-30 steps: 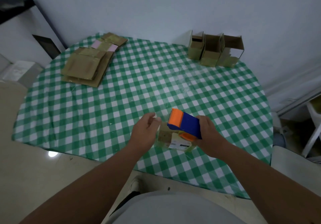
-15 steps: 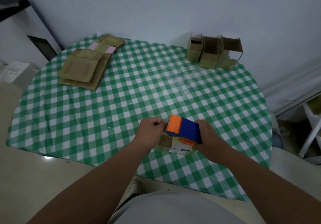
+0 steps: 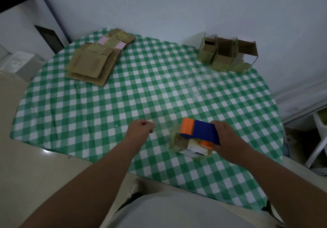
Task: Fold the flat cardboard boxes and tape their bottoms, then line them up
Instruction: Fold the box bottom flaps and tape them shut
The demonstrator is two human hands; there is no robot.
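Observation:
A small cardboard box (image 3: 184, 144) lies on the green checked table (image 3: 92, 103) near its front edge. My right hand (image 3: 229, 137) grips a blue and orange tape dispenser (image 3: 200, 132) and presses it onto the top of that box. To the left of the box and apart from it, my left hand (image 3: 141, 130) is closed in a pinch. A faint clear strip of tape (image 3: 164, 128) runs from it to the dispenser's orange end. A stack of flat cardboard boxes (image 3: 90, 63) lies at the back left. Three folded boxes (image 3: 226, 54) stand in a row at the back right.
The table stands against a pale wall. A dark cabinet (image 3: 26, 20) and a white box (image 3: 19, 63) are on the floor to the left. White furniture legs (image 3: 318, 139) stand at the right. My lap is just below the front edge.
My left hand has moved left, away from the dispenser, drawing out clear tape. My right hand with the dispenser has stayed on the small box.

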